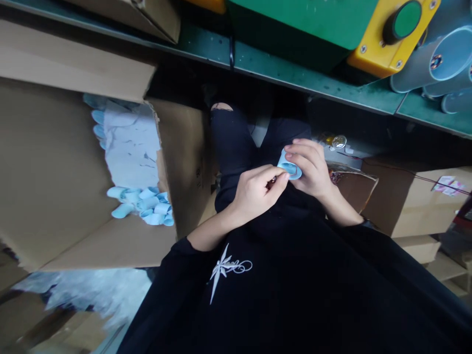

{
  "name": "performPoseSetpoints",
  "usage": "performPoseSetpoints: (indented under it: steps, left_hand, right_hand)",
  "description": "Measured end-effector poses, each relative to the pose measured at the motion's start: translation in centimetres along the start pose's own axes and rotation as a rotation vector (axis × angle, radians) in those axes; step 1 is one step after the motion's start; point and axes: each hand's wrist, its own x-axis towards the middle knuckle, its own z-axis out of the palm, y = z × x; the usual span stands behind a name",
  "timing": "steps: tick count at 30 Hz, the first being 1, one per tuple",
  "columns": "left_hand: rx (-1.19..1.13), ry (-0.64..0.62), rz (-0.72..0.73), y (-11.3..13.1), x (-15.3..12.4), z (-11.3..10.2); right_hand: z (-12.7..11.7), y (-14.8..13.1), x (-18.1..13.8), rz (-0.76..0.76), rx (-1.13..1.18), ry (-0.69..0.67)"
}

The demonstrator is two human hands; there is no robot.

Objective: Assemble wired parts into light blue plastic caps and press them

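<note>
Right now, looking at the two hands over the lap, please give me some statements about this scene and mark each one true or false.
1. The right hand holds a small light blue piece. True.
2. The left hand rests inside the cardboard box. False: it is over the lap, fingertips at the blue piece.
3. More light blue pieces lie in the cardboard box. True.
4. The button on the yellow housing is red. False: it is green.
</note>
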Motion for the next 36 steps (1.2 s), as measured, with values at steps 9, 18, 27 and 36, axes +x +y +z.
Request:
performPoseSetpoints:
  steps: [9, 18, 27, 36]
  left_hand:
    - [0.317, 0.174, 0.204, -0.5, 1.0, 0.7]
    - [0.592, 0.111, 0.353, -1.7, 0.8, 1.3]
    - [0.448, -0.102, 0.254, -1.2, 0.9, -0.2]
    - [0.387, 0.069, 0.158, -3.2, 2.2, 1.8]
  right_hand:
    - [0.2, -0.1, -0.1, 0.056, 0.046, 0.007]
    - [0.4, -0.6, 0.5, -0.060, 0.010, 0.078]
    - [0.6, -0.5, 0.4, 0.033, 0.001, 0.070]
    - [1.2, -1.3, 1.0, 0.065, 0.007, 0.057]
